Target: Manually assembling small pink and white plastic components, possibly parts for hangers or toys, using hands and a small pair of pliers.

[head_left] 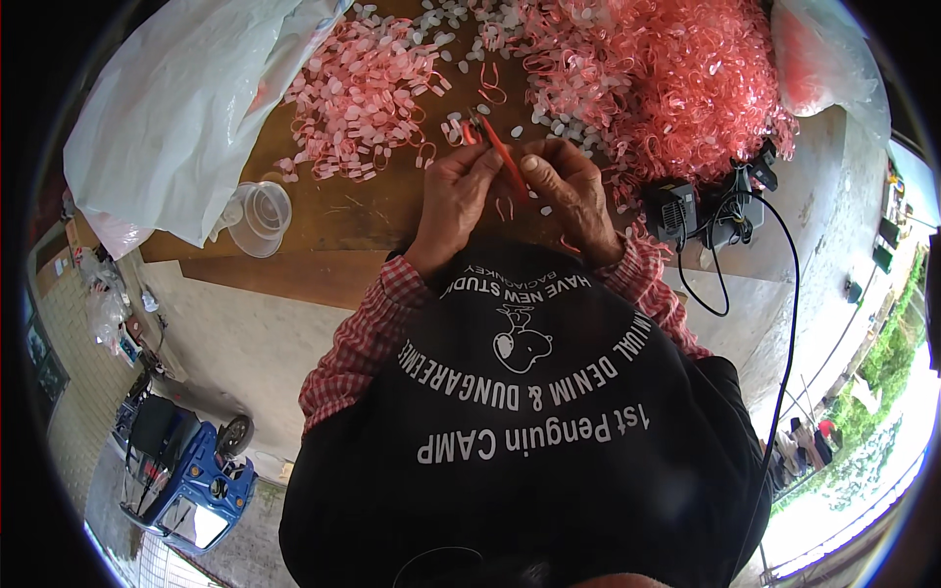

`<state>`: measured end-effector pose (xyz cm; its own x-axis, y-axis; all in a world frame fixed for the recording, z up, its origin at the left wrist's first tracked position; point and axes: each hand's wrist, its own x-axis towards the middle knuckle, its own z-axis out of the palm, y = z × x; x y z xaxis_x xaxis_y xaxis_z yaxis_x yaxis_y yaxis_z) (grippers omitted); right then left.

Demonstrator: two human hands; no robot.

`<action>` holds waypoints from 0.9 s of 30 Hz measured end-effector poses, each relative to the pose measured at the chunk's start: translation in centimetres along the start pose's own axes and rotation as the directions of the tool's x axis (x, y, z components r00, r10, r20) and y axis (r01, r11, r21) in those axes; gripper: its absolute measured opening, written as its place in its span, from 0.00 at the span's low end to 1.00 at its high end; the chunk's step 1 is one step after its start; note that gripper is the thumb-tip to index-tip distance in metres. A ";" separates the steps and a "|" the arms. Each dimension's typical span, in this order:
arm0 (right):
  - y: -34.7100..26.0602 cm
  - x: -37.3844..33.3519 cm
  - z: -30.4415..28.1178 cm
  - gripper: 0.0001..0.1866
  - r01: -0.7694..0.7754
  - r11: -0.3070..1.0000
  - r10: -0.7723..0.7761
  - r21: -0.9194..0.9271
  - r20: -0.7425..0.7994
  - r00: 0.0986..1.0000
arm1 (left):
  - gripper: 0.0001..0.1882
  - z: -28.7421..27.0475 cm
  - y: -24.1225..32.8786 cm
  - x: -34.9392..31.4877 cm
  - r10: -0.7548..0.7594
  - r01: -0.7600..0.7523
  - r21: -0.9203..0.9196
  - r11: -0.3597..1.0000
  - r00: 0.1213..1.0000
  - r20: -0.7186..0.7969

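Left hand (453, 201): fingers drawn in, thumb and forefinger closed at the red tool (504, 157); the exact hold is partly hidden. Right hand (576, 196): fingers half curled, thumb extended toward the tool; cannot tell whether it grips anything. Tool position: between the two hands, above the near part of the brown table (323, 220). Its long axis is oblique, running from upper left to lower right; the dark metal end points up and left, away from the body, and the long red handle trails down and right, toward the wearer. Handle slightly blurred; a second, shorter red part shows beside the left forefinger. Just beyond the hands, a single pink loop (492, 86) lies apart, near scattered white discs (561, 128). Left of these, a low heap (363, 93) of pale pink loops; to the right, a larger, taller pile (657, 78) of deeper pink ones. Clear cup (263, 218) at left, beside a white bag (176, 108). Black adapters (676, 211) with cables sit right of the right hand, against the pile's near edge.
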<state>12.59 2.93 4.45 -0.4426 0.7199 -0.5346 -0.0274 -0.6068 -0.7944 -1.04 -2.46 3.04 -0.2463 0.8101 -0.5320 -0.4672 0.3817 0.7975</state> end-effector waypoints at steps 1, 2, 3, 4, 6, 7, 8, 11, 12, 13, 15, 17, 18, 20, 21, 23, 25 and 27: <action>0.3 0.1 -0.2 0.15 0.002 1.000 -0.002 -0.001 0.001 1.000 | 0.10 -0.1 0.0 0.2 0.002 -0.002 0.000 1.000 1.000 0.000; 1.0 0.3 -0.5 0.17 0.055 0.988 -0.047 -0.148 0.052 0.998 | 0.11 -0.2 -0.2 0.6 -0.007 0.003 -0.084 0.996 0.999 -0.041; 1.5 0.3 -0.7 0.18 0.109 0.951 -0.080 -0.288 0.111 0.991 | 0.13 -0.4 -0.4 0.7 -0.023 0.008 -0.167 0.986 0.996 -0.085; 1.8 0.4 -1.0 0.20 0.035 0.933 0.001 -0.358 0.101 0.995 | 0.13 -0.5 -0.8 0.8 -0.024 0.009 -0.169 0.986 0.996 -0.087; 1.8 0.3 -0.9 0.21 0.100 0.915 -0.055 -0.392 0.125 0.991 | 0.13 -0.7 -1.2 1.1 -0.007 0.001 -0.256 0.967 1.000 -0.022; 1.7 0.3 -0.8 0.21 0.167 0.891 -0.113 -0.423 0.149 0.982 | 0.13 -0.5 -1.2 1.0 -0.007 0.001 -0.256 0.967 1.000 -0.021; 1.8 0.2 -0.7 0.21 0.167 0.891 -0.114 -0.423 0.149 0.982 | 0.12 -0.3 -1.2 1.0 -0.019 0.001 -0.290 0.957 0.998 -0.059; 2.5 0.2 -0.6 0.19 0.393 0.678 -0.325 -0.621 0.225 0.918 | 0.12 -0.3 -1.2 1.2 -0.044 0.017 -0.323 0.946 0.996 -0.077; 3.2 0.5 -0.7 0.19 0.353 0.759 -0.288 -0.547 0.204 0.936 | 0.11 -0.3 -1.2 1.3 -0.060 0.040 -0.319 0.947 0.997 -0.055; 3.7 0.8 -0.9 0.18 0.308 0.830 -0.248 -0.465 0.186 0.951 | 0.11 -0.2 -1.2 1.2 -0.062 0.041 -0.318 0.947 0.997 -0.054; 4.0 1.4 -1.3 0.15 0.341 0.791 -0.290 -0.509 0.180 0.940 | 0.11 0.2 -1.1 1.0 -0.169 0.148 -0.341 0.928 0.985 -0.033; 3.9 1.5 -1.2 0.13 0.370 0.748 -0.329 -0.551 0.176 0.928 | 0.11 0.5 -1.5 1.0 -0.129 0.108 -0.302 0.947 0.990 -0.048; 3.6 1.6 -0.8 0.12 0.352 0.769 -0.317 -0.533 0.160 0.935 | 0.11 0.6 -1.6 1.1 -0.085 0.066 -0.261 0.963 0.994 -0.063; 3.3 1.6 -0.6 0.11 0.332 0.791 -0.302 -0.514 0.144 0.942 | 0.11 0.7 -1.4 0.9 -0.065 0.047 -0.251 0.967 0.996 -0.067; 3.3 1.5 -0.7 0.10 0.377 0.745 -0.338 -0.550 0.175 0.925 | 0.10 0.8 -1.3 0.7 -0.043 0.025 -0.242 0.970 0.997 -0.071; 3.0 1.4 -0.7 0.08 0.419 0.697 -0.370 -0.583 0.207 0.905 | 0.10 0.7 -1.7 0.5 -0.047 0.023 -0.251 0.968 0.995 -0.087; 2.6 1.1 -0.7 0.08 0.551 0.580 -0.453 -0.600 0.325 0.830 | 0.10 0.7 -1.9 0.1 -0.052 0.023 -0.263 0.965 0.993 -0.103; 2.3 0.7 -0.7 0.09 0.477 0.679 -0.375 -0.559 0.294 0.879 | 0.09 0.6 -1.8 -0.2 -0.055 0.026 -0.266 0.964 0.993 -0.105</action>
<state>12.82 2.28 2.08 -0.6427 0.7611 -0.0874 0.2711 0.1193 -0.9551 0.36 -3.07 1.90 -0.3082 0.7363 -0.6024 -0.6821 0.2704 0.6794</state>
